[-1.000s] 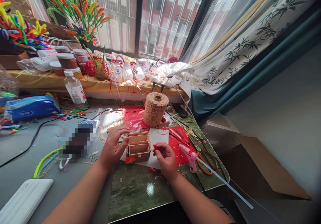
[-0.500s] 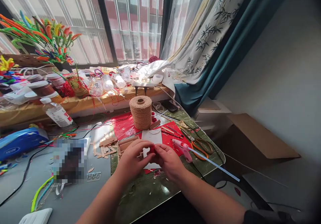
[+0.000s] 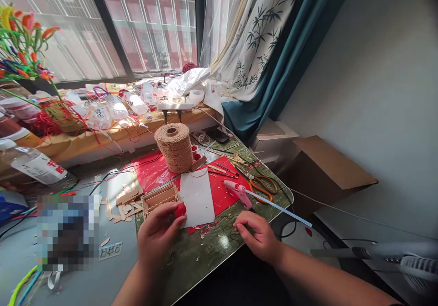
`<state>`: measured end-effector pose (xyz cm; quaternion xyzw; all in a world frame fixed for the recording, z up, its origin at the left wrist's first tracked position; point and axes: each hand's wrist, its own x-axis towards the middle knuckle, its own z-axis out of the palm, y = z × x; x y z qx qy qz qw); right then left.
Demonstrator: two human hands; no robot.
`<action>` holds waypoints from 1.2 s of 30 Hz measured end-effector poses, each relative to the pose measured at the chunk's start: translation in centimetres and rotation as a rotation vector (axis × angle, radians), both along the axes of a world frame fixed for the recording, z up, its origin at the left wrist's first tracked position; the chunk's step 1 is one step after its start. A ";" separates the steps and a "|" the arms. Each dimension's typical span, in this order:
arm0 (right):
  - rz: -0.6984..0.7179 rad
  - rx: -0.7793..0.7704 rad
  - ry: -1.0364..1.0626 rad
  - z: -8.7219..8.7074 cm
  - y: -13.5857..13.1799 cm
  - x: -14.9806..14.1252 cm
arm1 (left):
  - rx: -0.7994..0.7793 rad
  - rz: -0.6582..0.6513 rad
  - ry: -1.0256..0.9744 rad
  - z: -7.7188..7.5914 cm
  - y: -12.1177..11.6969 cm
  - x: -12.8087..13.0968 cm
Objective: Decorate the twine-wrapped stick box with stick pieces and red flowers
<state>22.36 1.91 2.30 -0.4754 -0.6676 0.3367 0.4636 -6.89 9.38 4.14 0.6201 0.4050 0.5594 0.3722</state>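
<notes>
Between thumb and fingers of my left hand (image 3: 159, 233) is a small red round piece (image 3: 180, 210); its exact kind is unclear. That hand is beside a small open box of corrugated cardboard (image 3: 161, 197). My right hand (image 3: 256, 234) is apart from it, over the front edge of the green table, with fingers curled and tips pressed together. Whether anything is pinched there is too small to tell. A pink hot glue gun (image 3: 239, 192) with a long glue stick lies just beyond the right hand. A white sheet (image 3: 197, 201) lies between the hands on red paper (image 3: 224, 201).
A big spool of brown twine (image 3: 174, 148) stands behind the sheet. Orange-handled scissors (image 3: 262, 188) and thin brushes lie at right. Wooden sticks (image 3: 125, 205) are heaped left of the box. A plastic bottle (image 3: 36, 164) is at far left. A power strip (image 3: 174, 107) sits on the sill.
My hands, together before, have separated. The left keeps the red piece and the right has moved right to the table edge. The view has turned to the right.
</notes>
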 end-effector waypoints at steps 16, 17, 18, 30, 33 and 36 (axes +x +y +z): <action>-0.344 -0.153 -0.151 -2.3 6.8 4.4 | -0.648 -0.444 -0.154 -2.9 -1.3 6.0; -0.350 -0.180 -0.140 -2.5 7.3 4.6 | -0.683 -0.438 -0.172 -2.9 -1.1 6.0; -0.359 -0.209 -0.124 -2.7 7.8 4.6 | -0.705 -0.435 -0.189 -2.9 -1.0 6.0; -0.344 -0.166 0.085 -4.7 7.2 4.0 | -0.730 -0.378 -0.199 -3.1 -0.6 6.4; -0.253 -0.241 0.134 -4.6 6.6 4.3 | -0.745 -0.377 -0.187 -3.3 -0.5 6.3; -0.125 -0.384 0.237 -3.7 5.8 4.2 | -0.727 -0.381 -0.182 -3.8 -0.3 6.1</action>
